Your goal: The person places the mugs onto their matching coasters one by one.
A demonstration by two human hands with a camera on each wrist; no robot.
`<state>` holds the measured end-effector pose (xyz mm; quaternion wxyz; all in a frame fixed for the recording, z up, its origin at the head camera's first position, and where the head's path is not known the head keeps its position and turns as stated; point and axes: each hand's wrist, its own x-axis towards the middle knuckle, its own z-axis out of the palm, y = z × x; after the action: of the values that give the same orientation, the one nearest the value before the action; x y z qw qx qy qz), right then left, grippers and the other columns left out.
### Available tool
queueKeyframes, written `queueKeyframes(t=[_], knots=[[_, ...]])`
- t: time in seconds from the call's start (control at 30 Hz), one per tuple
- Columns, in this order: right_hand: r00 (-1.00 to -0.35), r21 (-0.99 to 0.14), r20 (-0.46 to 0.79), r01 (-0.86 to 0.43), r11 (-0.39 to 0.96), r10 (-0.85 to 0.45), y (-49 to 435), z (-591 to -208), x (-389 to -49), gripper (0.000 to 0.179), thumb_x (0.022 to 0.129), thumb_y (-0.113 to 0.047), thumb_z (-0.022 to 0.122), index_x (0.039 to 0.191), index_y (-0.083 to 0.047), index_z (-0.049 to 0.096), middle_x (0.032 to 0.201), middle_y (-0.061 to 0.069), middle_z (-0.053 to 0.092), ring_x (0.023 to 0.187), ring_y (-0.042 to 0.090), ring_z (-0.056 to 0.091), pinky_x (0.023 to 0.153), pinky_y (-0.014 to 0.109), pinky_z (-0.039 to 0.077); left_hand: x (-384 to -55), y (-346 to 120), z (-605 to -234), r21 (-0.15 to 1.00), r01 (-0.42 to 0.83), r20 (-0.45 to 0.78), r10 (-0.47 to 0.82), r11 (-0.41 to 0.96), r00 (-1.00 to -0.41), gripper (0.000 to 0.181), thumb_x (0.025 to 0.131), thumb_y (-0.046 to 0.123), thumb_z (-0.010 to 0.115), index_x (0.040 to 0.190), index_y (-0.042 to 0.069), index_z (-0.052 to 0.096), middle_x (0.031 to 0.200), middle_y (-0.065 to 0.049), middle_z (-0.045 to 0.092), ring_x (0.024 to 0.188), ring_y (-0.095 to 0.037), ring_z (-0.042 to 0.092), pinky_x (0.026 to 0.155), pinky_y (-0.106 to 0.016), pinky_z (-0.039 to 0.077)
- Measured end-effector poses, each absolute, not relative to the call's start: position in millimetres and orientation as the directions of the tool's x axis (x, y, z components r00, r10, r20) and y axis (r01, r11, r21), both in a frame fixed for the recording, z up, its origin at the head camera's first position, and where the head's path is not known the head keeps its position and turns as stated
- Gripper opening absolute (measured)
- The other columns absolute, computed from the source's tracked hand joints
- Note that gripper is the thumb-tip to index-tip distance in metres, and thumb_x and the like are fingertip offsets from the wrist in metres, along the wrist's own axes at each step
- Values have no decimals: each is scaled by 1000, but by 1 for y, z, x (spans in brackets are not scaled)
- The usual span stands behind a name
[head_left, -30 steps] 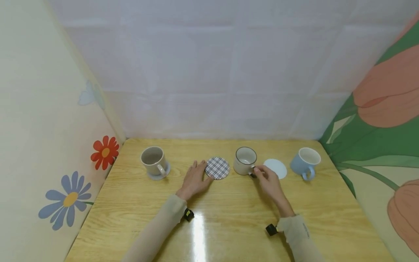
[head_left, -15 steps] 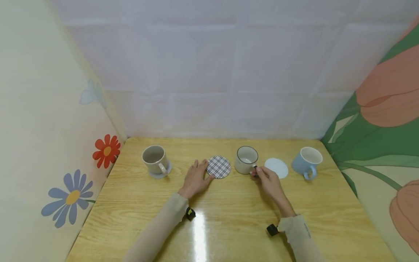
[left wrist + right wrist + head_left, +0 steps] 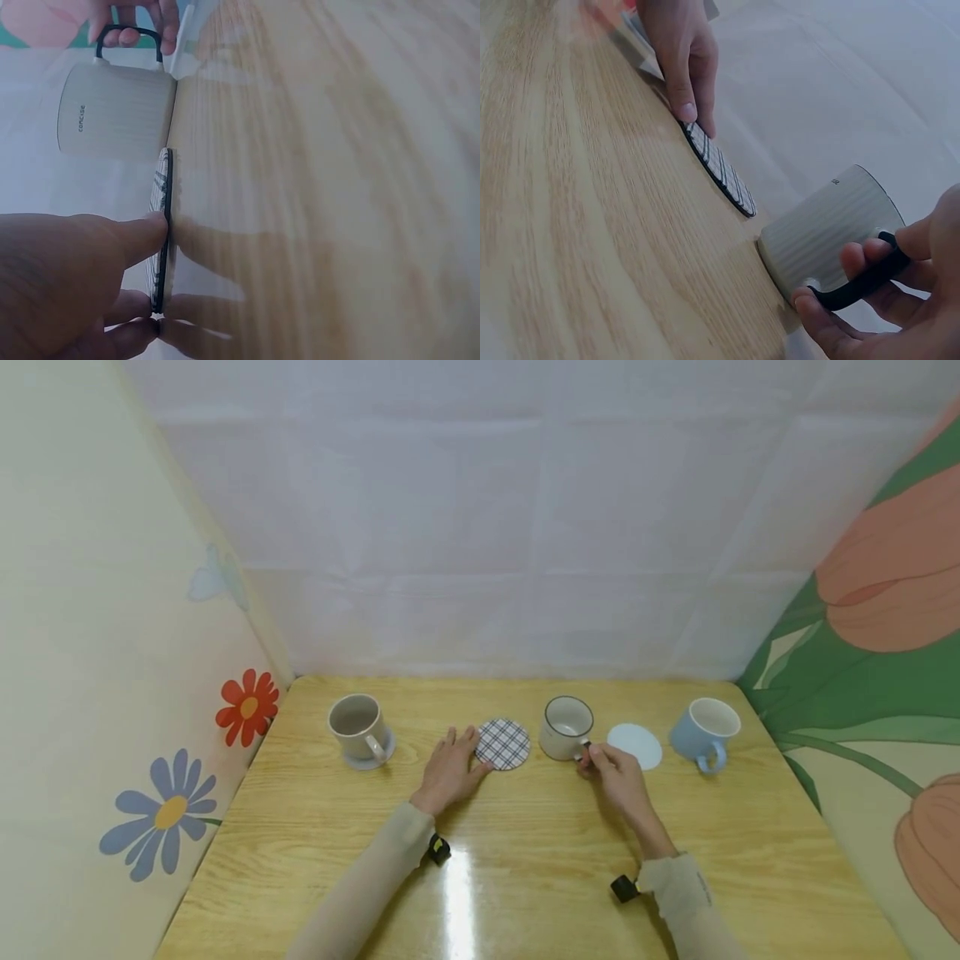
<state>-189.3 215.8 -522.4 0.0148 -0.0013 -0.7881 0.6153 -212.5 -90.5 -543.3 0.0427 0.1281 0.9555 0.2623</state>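
Observation:
A round plaid coaster point(image 3: 503, 744) lies on the table, with my left hand point(image 3: 446, 772) at its left rim. The left wrist view shows the thumb point(image 3: 142, 238) on one side of that rim and fingertips on the other, holding it at the edge. Just right of the coaster stands an upright off-white mug point(image 3: 564, 739) with a dark rim. My right hand point(image 3: 621, 781) grips its black handle point(image 3: 864, 283), fingers curled through the loop in the right wrist view. The mug's base appears to touch the table, apart from the coaster.
At the left, a beige mug point(image 3: 356, 724) sits on a grey coaster point(image 3: 388, 750). A pale blue coaster point(image 3: 636, 746) lies right of the off-white mug, partly behind my right hand. Beyond it, a light blue mug point(image 3: 693, 741) stands near the table's right edge.
The view shifts very slightly. Both hands keep their places at the plaid coaster and the off-white mug's handle, and no mug or coaster visibly moves on the table.

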Motion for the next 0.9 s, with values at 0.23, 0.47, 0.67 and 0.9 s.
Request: queueKeyframes(t=[0.23,0.47,0.67,0.9], knots=[[-999,-968,29,-23,251,19,215,-522,-188,37,114,-12,49,108,19,67,107,29,70,90,13,75,88,30,66,-213,-90,-543,508,237,1,274,828,-962,73,105,39,68,162,3,42,170,-19,37,159,-51,25,132,-62,22],[-1000,-974,19,-15,227,16,215,-519,-188,37,115,-11,48,109,20,67,110,32,69,90,10,74,88,27,65,-213,-90,-542,504,243,8,277,829,-961,72,104,39,69,161,3,43,169,-19,39,159,-52,27,132,-61,24],[-999,-976,35,-34,214,1,214,-520,-188,36,115,-9,47,109,22,65,110,35,67,93,14,75,89,28,66,-213,-90,-542,493,244,6,278,835,-961,71,105,39,68,161,3,43,169,-18,39,159,-52,27,132,-61,24],[-999,-982,40,-43,184,-22,215,-516,-186,38,115,-11,46,111,23,64,114,36,66,100,20,77,91,30,66,-213,-90,-541,491,236,-1,272,839,-962,72,105,40,68,162,4,43,170,-17,38,159,-50,26,132,-60,24]])
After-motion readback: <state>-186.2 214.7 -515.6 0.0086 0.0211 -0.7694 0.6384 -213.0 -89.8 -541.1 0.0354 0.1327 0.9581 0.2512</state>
